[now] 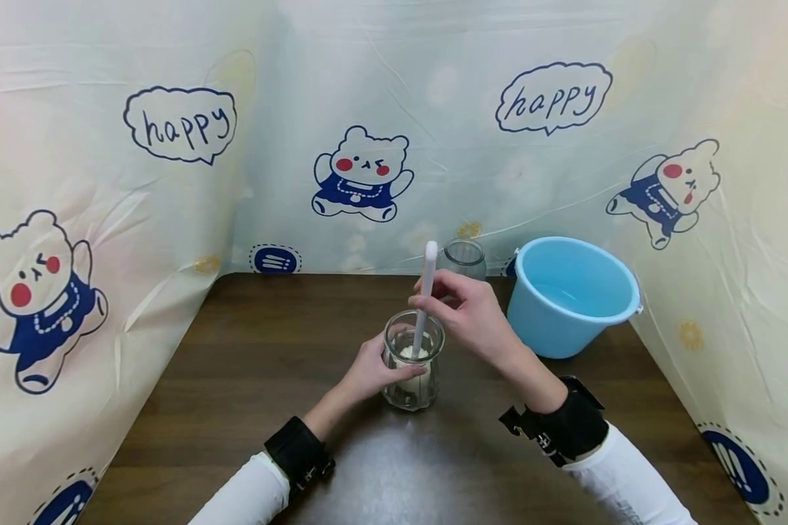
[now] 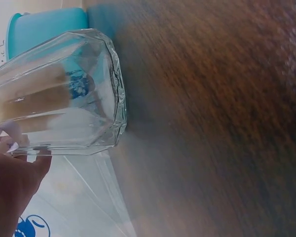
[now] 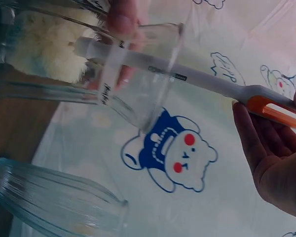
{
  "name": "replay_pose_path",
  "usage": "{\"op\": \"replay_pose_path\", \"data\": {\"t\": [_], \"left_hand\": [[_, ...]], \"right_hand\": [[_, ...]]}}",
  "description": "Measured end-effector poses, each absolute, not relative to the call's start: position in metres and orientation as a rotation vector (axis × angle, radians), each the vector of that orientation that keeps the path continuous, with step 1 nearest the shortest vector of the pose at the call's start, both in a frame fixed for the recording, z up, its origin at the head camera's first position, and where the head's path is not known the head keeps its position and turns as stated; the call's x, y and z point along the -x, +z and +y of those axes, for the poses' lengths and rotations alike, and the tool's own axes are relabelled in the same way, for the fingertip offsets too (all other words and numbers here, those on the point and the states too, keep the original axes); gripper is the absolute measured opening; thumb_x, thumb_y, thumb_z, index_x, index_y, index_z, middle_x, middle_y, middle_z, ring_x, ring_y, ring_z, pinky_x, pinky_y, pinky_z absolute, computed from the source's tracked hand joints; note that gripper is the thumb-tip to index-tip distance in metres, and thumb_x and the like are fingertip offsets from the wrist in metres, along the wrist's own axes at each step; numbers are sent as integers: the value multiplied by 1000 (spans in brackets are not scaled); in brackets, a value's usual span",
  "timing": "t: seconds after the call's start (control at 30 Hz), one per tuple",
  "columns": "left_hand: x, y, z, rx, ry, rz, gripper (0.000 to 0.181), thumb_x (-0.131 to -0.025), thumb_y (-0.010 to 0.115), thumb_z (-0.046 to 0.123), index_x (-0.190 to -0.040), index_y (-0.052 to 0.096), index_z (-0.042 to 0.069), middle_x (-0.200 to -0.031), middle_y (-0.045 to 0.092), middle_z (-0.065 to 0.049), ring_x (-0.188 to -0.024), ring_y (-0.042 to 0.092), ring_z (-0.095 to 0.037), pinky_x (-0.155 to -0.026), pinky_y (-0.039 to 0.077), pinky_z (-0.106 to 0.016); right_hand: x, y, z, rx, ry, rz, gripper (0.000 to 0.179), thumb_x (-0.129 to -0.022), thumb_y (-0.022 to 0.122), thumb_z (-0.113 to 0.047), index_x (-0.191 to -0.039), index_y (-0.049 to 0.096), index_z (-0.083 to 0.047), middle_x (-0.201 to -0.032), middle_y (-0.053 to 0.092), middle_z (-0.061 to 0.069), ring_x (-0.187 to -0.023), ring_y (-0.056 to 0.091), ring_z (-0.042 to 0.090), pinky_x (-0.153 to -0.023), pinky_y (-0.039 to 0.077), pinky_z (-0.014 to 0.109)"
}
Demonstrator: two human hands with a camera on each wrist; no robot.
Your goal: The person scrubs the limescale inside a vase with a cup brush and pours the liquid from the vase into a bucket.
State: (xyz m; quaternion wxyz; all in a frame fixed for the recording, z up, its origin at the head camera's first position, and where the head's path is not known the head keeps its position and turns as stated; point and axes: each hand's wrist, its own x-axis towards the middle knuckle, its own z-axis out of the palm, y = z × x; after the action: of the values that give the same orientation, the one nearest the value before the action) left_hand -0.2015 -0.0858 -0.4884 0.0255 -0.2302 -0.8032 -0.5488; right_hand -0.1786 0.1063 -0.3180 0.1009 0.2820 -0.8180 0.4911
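In the head view, a brown wooden table with visible grain and a shiny patch near the front runs back to a pale plastic sheet. The sheet covers the back and both sides, printed with cartoon bears and "happy" speech bubbles. Over the middle of the table, the left hand grasps a glass jar, fingers and thumb around its side. The right hand pinches the handle of a brush, which slants down through the jar's mouth. Near the back edge, a second jar stands beside a light blue bucket.

In the left wrist view, the first jar's faceted base is close to the wood; whether it touches, I cannot tell. The bucket shows beyond it.

In the right wrist view, the brush's pale bristles are inside the held jar, near its bottom. Thumb and fingers grip the grey handle by its orange part. The second jar is nearby, before the printed sheet.
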Motion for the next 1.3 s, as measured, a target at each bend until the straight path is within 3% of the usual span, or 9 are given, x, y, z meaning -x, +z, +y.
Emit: {"op": "replay_pose_path", "data": {"t": [0.3, 0.53, 0.63, 0.77, 0.87, 1.17, 1.3], "left_hand": [[201, -488, -86, 746, -1699, -2467, 60, -71, 83, 40, -125, 58, 30, -112, 69, 6, -104, 60, -12, -89, 50, -39], [195, -484, -84, 709, -1720, -2486, 62, -73, 83, 30, -129, 58, 22, -117, 68, -6, -106, 62, -29, -86, 51, -50], [197, -485, -85, 738, -1717, -2475, 61, -73, 83, 36, -127, 58, 26, -114, 69, 0, -103, 62, -20, -86, 51, -42], [190, -468, -86, 754, -1730, -2475, 63, -73, 84, 32, -129, 58, 21, -115, 68, 0, -102, 61, -12, -87, 50, -38], [184, -455, -85, 757, -1737, -2471, 62, -73, 84, 22, -129, 58, 11, -116, 68, -6, -103, 60, -14, -88, 50, -40], [183, -456, -85, 751, -1771, -2498, 63, -74, 83, 25, -129, 57, 9, -116, 68, -19, -101, 63, -28, -85, 52, -44], [184, -455, -87, 767, -1742, -2486, 63, -74, 83, 24, -129, 57, 9, -113, 69, -14, -99, 63, -23, -83, 52, -41]], "right_hand": [[180, -317, 105, -855, 1531, -2380, 25, -93, 64, -28, -111, 68, -11, -96, 70, 4, -83, 65, 11, -74, 58, 34], [177, -340, 104, -851, 1526, -2488, 27, -92, 65, -27, -115, 67, -13, -107, 71, 6, -92, 64, 14, -78, 58, 38], [176, -330, 108, -848, 1547, -2412, 27, -93, 63, -27, -115, 67, -11, -101, 71, 6, -89, 67, 16, -77, 58, 35], [176, -310, 114, -867, 1574, -2289, 27, -94, 62, -23, -114, 66, -6, -99, 70, 11, -87, 68, 16, -75, 59, 33], [177, -307, 116, -897, 1569, -2261, 26, -94, 62, -19, -114, 65, -3, -102, 69, 13, -87, 68, 18, -74, 59, 34], [176, -340, 115, -900, 1530, -2490, 27, -90, 67, -15, -115, 64, -7, -104, 68, 11, -86, 63, 18, -74, 57, 37], [177, -331, 116, -915, 1547, -2427, 26, -92, 65, -16, -116, 62, -6, -100, 67, 10, -84, 65, 18, -71, 59, 41]]}}
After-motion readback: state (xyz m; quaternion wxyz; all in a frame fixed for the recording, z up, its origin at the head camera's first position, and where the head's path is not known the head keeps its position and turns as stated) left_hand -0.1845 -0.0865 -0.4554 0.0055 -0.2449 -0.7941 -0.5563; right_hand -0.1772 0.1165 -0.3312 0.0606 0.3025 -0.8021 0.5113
